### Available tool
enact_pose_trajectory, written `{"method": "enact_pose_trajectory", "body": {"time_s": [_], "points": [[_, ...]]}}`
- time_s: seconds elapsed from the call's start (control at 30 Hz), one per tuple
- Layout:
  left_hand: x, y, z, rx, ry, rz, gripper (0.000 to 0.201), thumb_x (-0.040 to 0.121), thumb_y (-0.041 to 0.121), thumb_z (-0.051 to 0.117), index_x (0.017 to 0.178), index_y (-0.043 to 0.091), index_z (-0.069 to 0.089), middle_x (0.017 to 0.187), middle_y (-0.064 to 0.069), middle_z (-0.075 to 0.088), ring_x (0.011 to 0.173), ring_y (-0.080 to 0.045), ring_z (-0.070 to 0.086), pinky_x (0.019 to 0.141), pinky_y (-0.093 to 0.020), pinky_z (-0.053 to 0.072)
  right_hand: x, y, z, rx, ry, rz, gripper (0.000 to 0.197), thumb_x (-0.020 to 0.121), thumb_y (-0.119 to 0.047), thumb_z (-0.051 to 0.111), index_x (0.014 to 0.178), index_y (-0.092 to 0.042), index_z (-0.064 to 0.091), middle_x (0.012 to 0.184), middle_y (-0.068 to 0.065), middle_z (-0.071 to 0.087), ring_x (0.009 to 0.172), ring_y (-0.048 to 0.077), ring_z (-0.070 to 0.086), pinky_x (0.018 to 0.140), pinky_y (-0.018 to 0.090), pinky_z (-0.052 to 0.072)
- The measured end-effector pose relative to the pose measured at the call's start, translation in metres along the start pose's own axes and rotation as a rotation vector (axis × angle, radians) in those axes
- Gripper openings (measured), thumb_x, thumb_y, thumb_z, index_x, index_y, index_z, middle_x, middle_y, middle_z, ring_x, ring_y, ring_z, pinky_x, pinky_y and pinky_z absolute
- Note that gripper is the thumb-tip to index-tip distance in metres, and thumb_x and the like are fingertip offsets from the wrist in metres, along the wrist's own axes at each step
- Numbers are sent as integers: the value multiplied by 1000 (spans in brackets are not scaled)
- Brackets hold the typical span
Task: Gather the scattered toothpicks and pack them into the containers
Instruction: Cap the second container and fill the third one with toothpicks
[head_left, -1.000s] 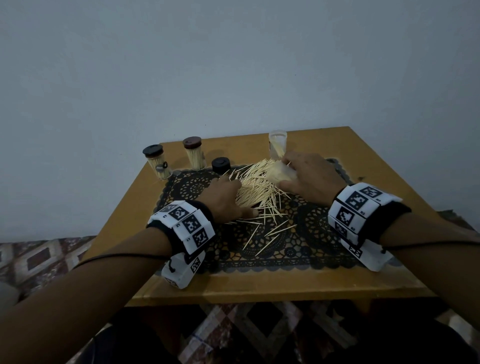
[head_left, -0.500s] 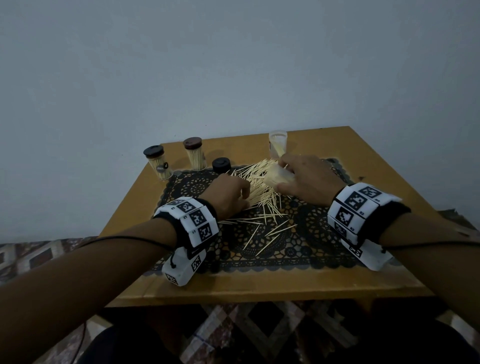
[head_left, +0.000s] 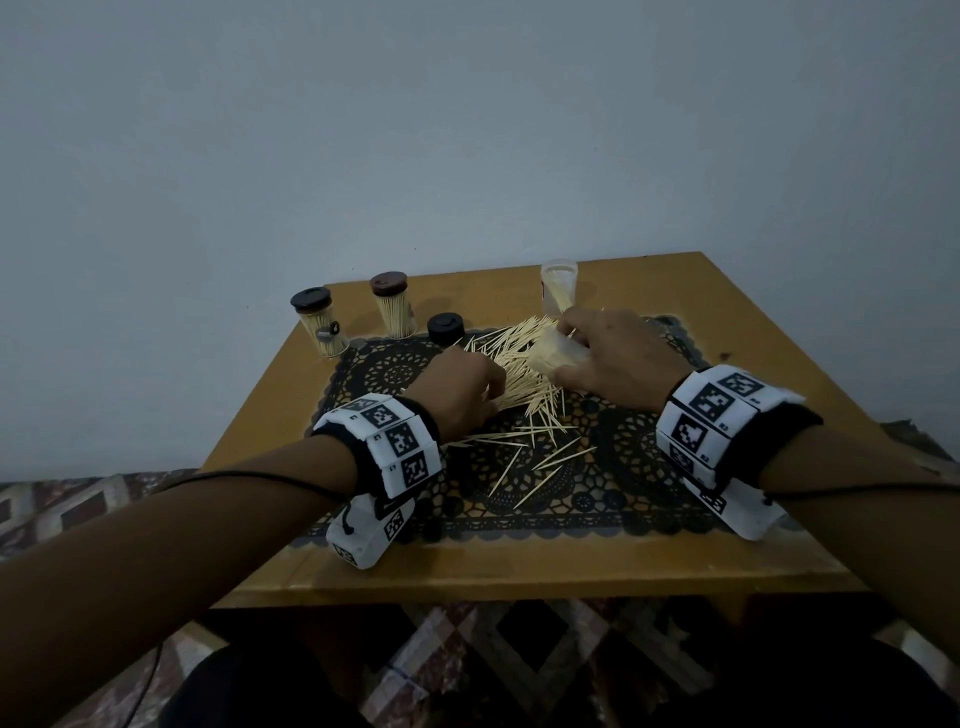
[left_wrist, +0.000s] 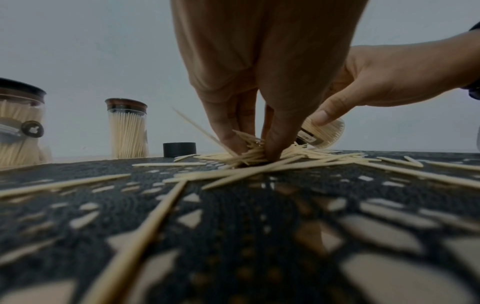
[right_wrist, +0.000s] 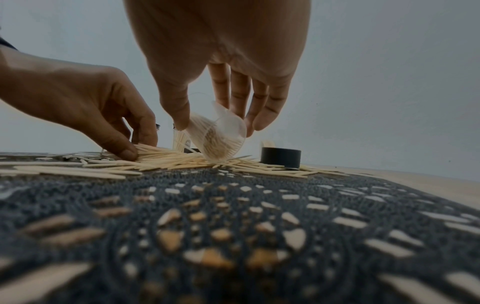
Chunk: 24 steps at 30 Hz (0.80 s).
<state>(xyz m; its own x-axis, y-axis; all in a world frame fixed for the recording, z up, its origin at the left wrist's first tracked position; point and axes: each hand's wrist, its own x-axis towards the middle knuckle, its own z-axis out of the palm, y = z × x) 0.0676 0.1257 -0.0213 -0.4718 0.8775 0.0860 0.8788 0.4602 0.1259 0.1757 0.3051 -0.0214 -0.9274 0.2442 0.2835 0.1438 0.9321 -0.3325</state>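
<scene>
The toothpick pile (head_left: 519, 374) lies on the black lace mat (head_left: 613, 457), between the hands. The left hand (head_left: 457, 389) pinches pale pointed sticks at the pile; the right hand (head_left: 618, 358) grips a tilted clear container (right_wrist: 218, 137), part-filled. Beyond the mat stand two capped jars, one open cup (head_left: 558, 291) and one black cap (head_left: 445, 328).

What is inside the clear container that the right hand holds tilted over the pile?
The clear container in the right hand holds toothpicks packed side by side. Its wall is translucent and fingers cover part, so how full it is cannot be seen.
</scene>
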Motion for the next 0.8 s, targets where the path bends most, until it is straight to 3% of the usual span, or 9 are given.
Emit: {"method": "enact_pose_trajectory", "body": {"time_s": [0.1, 0.23, 0.37, 0.47, 0.63, 0.8], "points": [[-2, -2, -2, -16, 17, -11, 12, 85, 15, 66, 97, 13, 71, 93, -4, 70, 76, -12, 56, 68, -22, 41, -1, -1, -1, 8, -8, -1, 50, 77, -45, 76, 115, -16, 60, 110, 8, 67, 90, 22, 61, 72, 30, 47], [-5, -7, -4, -106, 78, -58, 12, 85, 15, 68, 96, 10, 72, 95, -4, 68, 84, -15, 60, 72, -22, 42, -1, -2, -1, 3, -30, -8, 50, 77, -43, 77, 116, -17, 60, 112, 8, 67, 92, 22, 61, 74, 30, 48], [-5, -16, -7, -189, 131, -105, 8, 84, 14, 71, 92, 12, 72, 85, 0, 66, 79, -13, 59, 69, -21, 41, -1, 0, -2, 3, -41, -32, 46, 76, -40, 79, 112, -17, 62, 110, 6, 67, 92, 21, 60, 71, 28, 44], [-7, -21, -10, -237, 142, -95, 8, 82, 15, 74, 90, 14, 73, 84, -1, 70, 76, -12, 62, 69, -23, 47, -1, 0, -2, -37, -54, -38, 45, 75, -43, 79, 110, -20, 63, 110, 4, 66, 98, 23, 55, 78, 34, 44], [-8, -18, -11, -288, 150, -36, 10, 82, 15, 73, 92, 12, 73, 84, -1, 71, 74, -10, 62, 62, -8, 40, 0, -4, -1, -70, -66, -65, 49, 73, -49, 78, 111, -22, 63, 108, 2, 65, 103, 25, 53, 88, 41, 45], [-6, -1, -7, -229, 153, 63, 13, 86, 15, 69, 98, 12, 73, 90, 0, 70, 79, -9, 59, 69, -18, 42, -2, -11, -2, -64, -110, -126, 48, 74, -46, 77, 112, -20, 64, 106, -1, 65, 102, 23, 52, 92, 42, 42]]}}
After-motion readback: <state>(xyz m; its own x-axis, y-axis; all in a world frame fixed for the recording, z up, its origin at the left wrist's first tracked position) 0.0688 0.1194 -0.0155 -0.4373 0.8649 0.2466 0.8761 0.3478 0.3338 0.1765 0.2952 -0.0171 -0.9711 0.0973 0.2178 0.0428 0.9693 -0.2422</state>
